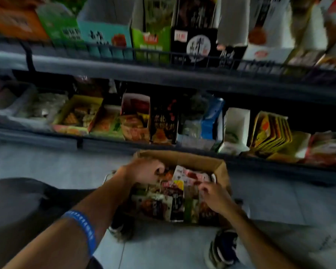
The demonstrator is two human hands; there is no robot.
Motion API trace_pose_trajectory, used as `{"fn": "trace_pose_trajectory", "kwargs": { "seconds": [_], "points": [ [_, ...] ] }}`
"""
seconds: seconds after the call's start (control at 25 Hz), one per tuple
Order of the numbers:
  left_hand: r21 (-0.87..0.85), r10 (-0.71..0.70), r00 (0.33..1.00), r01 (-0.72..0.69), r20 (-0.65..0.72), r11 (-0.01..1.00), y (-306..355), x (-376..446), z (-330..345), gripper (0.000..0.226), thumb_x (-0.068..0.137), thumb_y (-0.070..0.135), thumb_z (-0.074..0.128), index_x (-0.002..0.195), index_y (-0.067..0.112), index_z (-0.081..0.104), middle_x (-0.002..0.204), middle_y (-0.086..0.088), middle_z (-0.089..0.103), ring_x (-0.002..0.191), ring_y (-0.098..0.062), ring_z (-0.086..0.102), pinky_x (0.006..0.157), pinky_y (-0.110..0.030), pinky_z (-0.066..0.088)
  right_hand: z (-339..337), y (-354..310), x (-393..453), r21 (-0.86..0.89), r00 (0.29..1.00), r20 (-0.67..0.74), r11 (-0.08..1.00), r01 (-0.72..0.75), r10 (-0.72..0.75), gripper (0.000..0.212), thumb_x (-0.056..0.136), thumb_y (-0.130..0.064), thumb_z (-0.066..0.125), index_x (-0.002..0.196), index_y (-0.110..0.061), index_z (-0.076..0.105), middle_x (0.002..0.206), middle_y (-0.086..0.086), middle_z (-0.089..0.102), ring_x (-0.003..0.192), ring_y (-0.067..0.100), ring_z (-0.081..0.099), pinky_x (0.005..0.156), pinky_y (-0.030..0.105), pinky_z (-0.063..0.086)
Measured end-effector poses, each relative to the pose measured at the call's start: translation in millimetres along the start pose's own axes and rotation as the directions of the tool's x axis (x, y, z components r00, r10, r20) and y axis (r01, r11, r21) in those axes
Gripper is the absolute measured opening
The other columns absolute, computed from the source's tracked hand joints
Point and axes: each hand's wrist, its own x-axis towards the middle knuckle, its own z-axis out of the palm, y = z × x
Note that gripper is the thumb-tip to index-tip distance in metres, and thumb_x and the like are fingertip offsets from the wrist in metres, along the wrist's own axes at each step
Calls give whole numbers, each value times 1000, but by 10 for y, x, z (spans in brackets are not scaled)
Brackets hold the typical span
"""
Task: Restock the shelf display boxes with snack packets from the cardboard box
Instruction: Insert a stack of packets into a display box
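A brown cardboard box (198, 161) stands on the floor below the shelves, filled with several mixed snack packets (169, 202). My left hand (145, 169) reaches into the box's far left corner, its fingers curled round packets there. My right hand (214, 197) is at the box's right side, its fingers pinching at a pale pink packet (192, 176). Display boxes line the lower shelf (113, 141): a yellow one (78, 115), a black one (163, 123) and a white, near-empty one (237, 129). The frame is blurred.
An upper shelf (163, 72) carries tall display boxes behind a wire rail. My two shoes (221, 247) stand on the pale tiled floor (47, 167) right beside the cardboard box. A dark trouser leg fills the lower left.
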Motion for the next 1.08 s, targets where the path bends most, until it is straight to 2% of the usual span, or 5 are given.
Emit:
{"fn": "trace_pose_trajectory", "kwargs": {
  "seconds": [0.12,0.32,0.44,0.64,1.08],
  "points": [
    [103,-113,956,88,270,991,-351,38,865,25,94,21,59,115,9,63,114,-12,67,106,-31,64,90,-37,51,393,377,11,-231,926,376,972,54,38,33,92,-24,51,125,-23,58,128,5,60,111,25,58,93,36,50],
    [-66,-217,967,227,137,972,-440,132,1320,35,95,24,60,128,13,60,125,-11,66,113,-28,64,76,-8,49,429,218,451,-78,985,168,995,64,-50,48,87,-35,57,134,-30,48,134,2,59,122,26,54,104,46,43],
    [-85,-216,976,216,10,973,-365,292,1361,35,95,33,57,128,21,59,119,-4,68,108,-23,66,91,-30,53,382,171,902,-113,1000,-25,993,-11,8,57,89,-43,57,141,-33,38,142,3,52,130,27,48,106,46,42],
    [-167,-245,969,237,-32,957,-406,479,1585,39,91,25,63,129,18,58,124,-4,66,112,-25,64,94,-37,52,473,235,1343,-209,987,158,978,18,16,98,76,-35,77,152,-34,15,158,6,29,142,30,33,113,43,33],
    [-277,-289,941,235,-174,932,-455,462,1765,20,90,26,59,109,22,66,102,-2,71,92,-24,67,80,-35,56,699,391,1106,170,961,233,979,109,-148,58,83,-37,76,135,-22,56,135,0,58,124,21,54,100,34,45]
  ]
}}
